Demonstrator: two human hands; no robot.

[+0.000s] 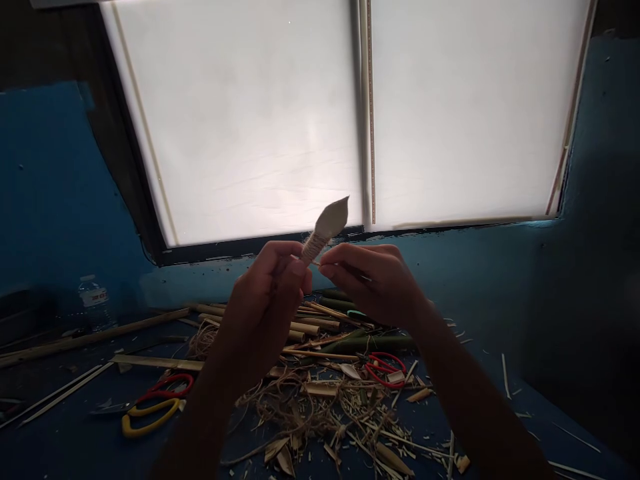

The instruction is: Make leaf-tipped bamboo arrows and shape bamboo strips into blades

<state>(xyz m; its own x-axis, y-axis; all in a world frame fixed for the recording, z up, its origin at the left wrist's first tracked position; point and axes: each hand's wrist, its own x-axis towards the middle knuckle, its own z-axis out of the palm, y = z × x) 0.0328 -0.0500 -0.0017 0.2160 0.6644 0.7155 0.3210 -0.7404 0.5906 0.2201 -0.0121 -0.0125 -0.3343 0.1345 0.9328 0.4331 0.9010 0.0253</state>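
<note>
My left hand [275,283] is closed around the lower part of a small leaf-shaped piece [333,219], pale and pointed, tilted up to the right. Rough twine [314,247] is wound in several turns around its neck, just above my left thumb. Close by on the right, my right hand [373,277] pinches the loose end of that twine between thumb and fingertips. Both hands are raised above the table, in front of the bright window. The lower end of the leaf-shaped piece is hidden in my left hand.
Bamboo pieces [305,327], twine scraps and shavings [320,413] cover the blue table [60,443]. Scissors with red and yellow handles [150,417] lie left; another red-handled pair [386,370] lies right of centre. A water bottle [94,297] stands back left. A bright window [250,120] rises behind.
</note>
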